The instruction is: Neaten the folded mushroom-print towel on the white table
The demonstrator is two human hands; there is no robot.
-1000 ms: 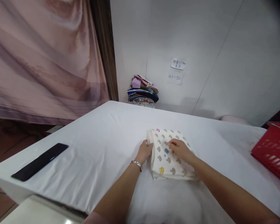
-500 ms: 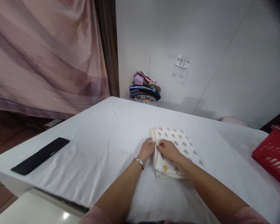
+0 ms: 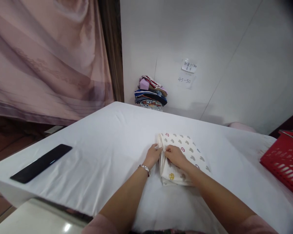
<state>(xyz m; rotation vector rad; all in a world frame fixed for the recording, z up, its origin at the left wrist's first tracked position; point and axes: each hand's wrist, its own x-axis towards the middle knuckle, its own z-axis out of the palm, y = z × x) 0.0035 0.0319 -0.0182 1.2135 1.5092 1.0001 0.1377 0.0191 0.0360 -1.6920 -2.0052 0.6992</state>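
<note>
A folded white cloth (image 3: 183,143) with grey, red and yellow mushroom-like prints lies in front of me on the white-covered table (image 3: 95,136). Its thick folded edge faces left. My left hand (image 3: 153,155), with a bracelet at the wrist, is closed at that edge, thumb and fingers on the layers. Just to the right, my right hand (image 3: 175,155) pinches the same edge from the top side. The fingertips of both hands nearly meet there. My right forearm covers part of the cloth's near right side.
A black flat slab (image 3: 41,163) lies at the table's left. At the right edge stands a red plastic basket (image 3: 283,159). Folded clothes (image 3: 150,92) are stacked beyond the far edge by the wall, near paper labels (image 3: 187,74). A pink curtain (image 3: 51,58) hangs at left.
Both hands keep their grip on the folded edge, with hardly any movement. The whole view has shifted very slightly.
</note>
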